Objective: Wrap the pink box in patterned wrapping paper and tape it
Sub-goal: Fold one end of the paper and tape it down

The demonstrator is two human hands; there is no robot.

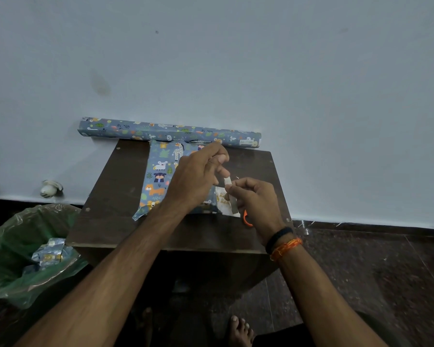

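The box (161, 176), covered in blue animal-print wrapping paper, lies on the small dark table (115, 221). Its right end (221, 200) shows pale with gold lettering. A loose paper flap (139, 214) sticks out at its near left corner. My left hand (196, 176) hovers over the box with fingers curled, its fingertips pinching the top of a pale strip of tape (228, 182). My right hand (256, 199) pinches the same strip just below, and the rest of the strip hangs down. The tape roll is not visible.
The wrapping paper roll (171, 132) lies along the table's back edge against the wall. Orange scissors (247, 220) peek out under my right hand. A bin with a green bag (18, 246) holding paper scraps stands on the floor at left. My bare foot (238, 331) is below.
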